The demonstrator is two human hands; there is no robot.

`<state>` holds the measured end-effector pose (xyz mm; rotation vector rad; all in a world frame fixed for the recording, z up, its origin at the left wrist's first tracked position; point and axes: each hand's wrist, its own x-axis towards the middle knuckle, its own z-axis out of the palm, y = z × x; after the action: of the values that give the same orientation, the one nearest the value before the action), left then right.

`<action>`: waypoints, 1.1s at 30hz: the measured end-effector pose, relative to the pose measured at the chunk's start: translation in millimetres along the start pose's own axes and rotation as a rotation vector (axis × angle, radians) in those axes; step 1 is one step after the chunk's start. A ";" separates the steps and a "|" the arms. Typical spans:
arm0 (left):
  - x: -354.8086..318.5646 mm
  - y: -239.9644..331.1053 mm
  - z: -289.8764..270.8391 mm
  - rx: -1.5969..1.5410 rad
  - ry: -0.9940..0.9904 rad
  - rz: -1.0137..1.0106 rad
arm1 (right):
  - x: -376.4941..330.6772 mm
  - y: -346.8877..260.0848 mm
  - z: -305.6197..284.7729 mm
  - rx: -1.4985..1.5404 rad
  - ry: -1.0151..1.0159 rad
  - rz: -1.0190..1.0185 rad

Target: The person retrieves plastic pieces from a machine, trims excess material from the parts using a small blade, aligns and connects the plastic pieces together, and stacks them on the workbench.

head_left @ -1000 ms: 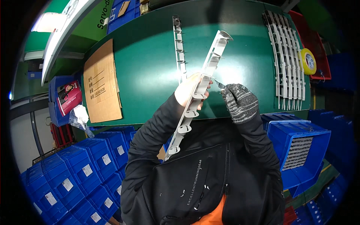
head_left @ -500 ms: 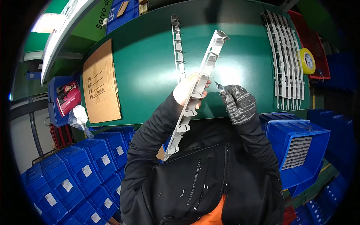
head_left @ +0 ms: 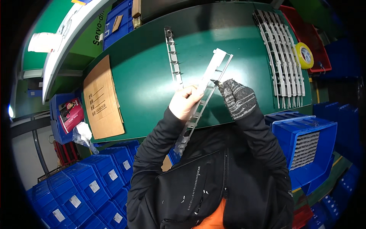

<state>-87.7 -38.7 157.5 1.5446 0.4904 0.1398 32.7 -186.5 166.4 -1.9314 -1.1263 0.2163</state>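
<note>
My bare left hand (head_left: 186, 102) is closed around a long white plastic strip (head_left: 214, 66), held at a slant over the green table (head_left: 146, 72). The strip's smooth face and an edge with crosswise ribs show. In my right hand (head_left: 241, 100), which wears a dark grey striped glove, is a small knife (head_left: 215, 82). Its handle is hidden in the fist, and its tip lies at the strip's ribbed edge; I cannot tell whether they touch. A second strip (head_left: 174, 57), with a row of clips, lies on the table beyond my left hand.
Several similar strips (head_left: 284, 63) lie side by side at the table's right, beside a yellow tape roll (head_left: 305, 55) and a red bin (head_left: 318, 47). Flattened cardboard (head_left: 101, 101) lies at the left. Blue crates (head_left: 82, 175) stand lower left; another blue crate (head_left: 312, 152) holds strips at right.
My left hand has turned the strip over, from its clip side to its smooth face and ribbed edge. The strip's far end is lower. The knife tip is now at the strip.
</note>
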 end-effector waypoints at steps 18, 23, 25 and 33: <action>6.3 -26.4 1.3 -0.213 -0.069 -0.219 | -13.6 5.9 -3.8 1.136 0.020 0.743; 7.5 -20.1 9.3 -0.326 -0.195 -0.222 | -11.8 10.5 13.1 1.117 0.025 0.624; 3.9 -21.6 8.0 -0.324 -0.208 -0.204 | -3.5 7.4 4.4 1.262 0.221 0.632; -40.6 -34.5 -55.4 0.012 -0.322 -0.292 | 25.9 72.8 -79.0 1.398 0.600 0.462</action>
<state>-153.0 -4.8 135.3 1.4553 0.4539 -0.3330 134.8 -229.0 166.7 -0.8058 0.0317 0.4676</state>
